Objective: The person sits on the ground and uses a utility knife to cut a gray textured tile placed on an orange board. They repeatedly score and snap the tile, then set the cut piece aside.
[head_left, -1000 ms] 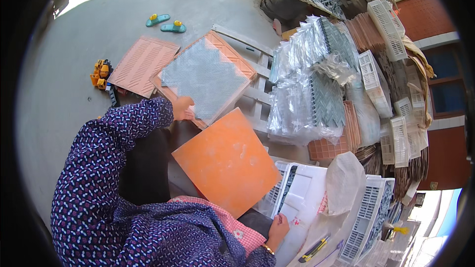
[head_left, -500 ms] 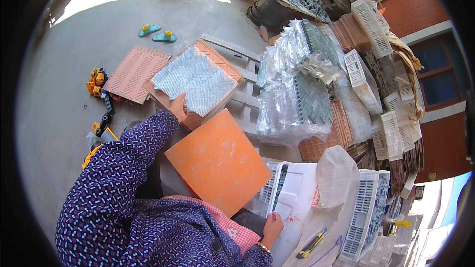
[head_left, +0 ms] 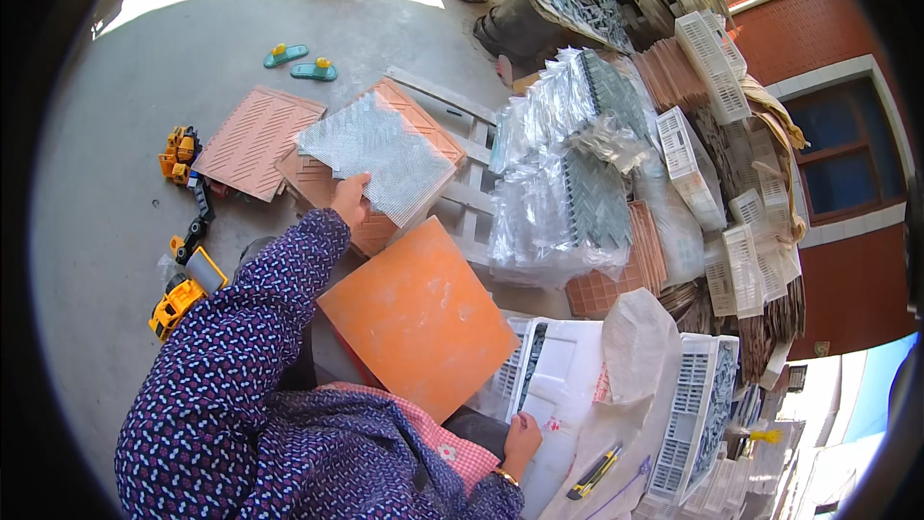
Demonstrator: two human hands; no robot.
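Observation:
My left hand (head_left: 350,199) grips the near edge of a grey mesh-backed mosaic sheet (head_left: 380,154) and holds it flat over a stack of terracotta-coloured tile sheets (head_left: 409,116). An orange square board (head_left: 419,316) rests on my lap. My right hand (head_left: 523,441) lies low at the right, its fingers touching a white plastic crate (head_left: 568,366). Both sleeves are dark blue with small dots.
Plastic-wrapped bundles of grey tile sheets (head_left: 568,183) lie to the right on a white pallet (head_left: 462,197). White crates (head_left: 703,144) pile up far right. Another terracotta sheet (head_left: 258,140) lies on the concrete floor, with toy trucks (head_left: 183,289) and small sandals (head_left: 300,62) nearby. A yellow cutter (head_left: 597,471) lies by my right hand.
My left hand has carried the grey mosaic sheet away from me and set it lower over the terracotta stack. The view has tilted. My right hand has stayed by the crate.

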